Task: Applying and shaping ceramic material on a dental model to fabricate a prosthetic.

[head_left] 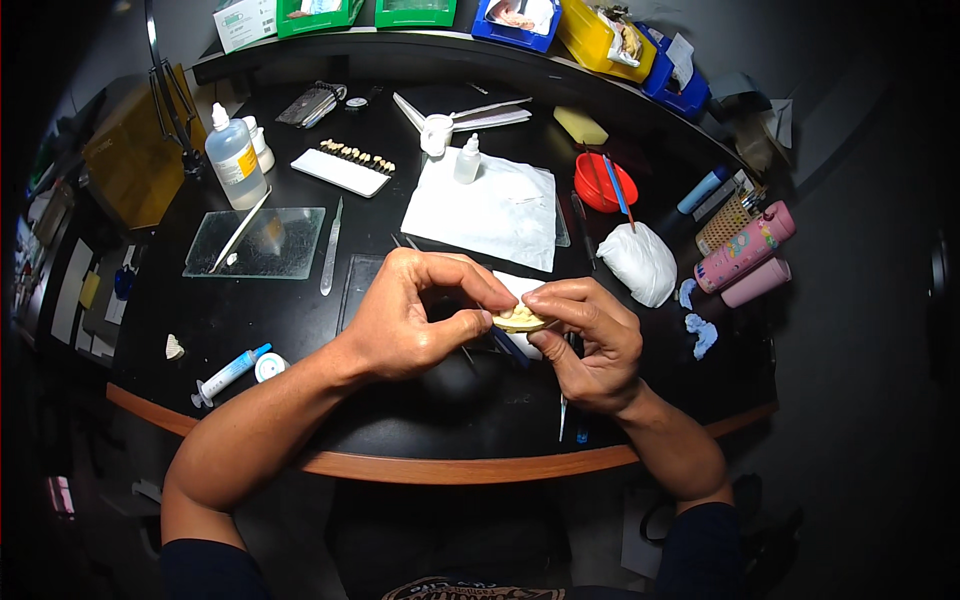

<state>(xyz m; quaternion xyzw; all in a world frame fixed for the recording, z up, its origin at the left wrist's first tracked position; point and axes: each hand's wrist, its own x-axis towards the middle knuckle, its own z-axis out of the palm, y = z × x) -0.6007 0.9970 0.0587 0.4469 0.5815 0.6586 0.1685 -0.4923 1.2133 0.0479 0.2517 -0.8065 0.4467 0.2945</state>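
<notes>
Yellowish tooth cast (524, 322) above table (420, 425), held in my right hand's grip, thumb below. My left hand (415, 312): grip narrow at cast's left end; pinching or not, I can't tell.

Lettered dark shirt (475, 591), green-printed white box (245, 24), yellow-labelled clear bottle (234, 163)

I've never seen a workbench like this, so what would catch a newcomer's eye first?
Probably the yellowish tooth model near the centre, gripped by the right hand, with the left hand at its other end. Then the bright white sheet beyond the hands, and the red bowl to its right. The patterned pink bottle farther right would likely stand out too.
</notes>
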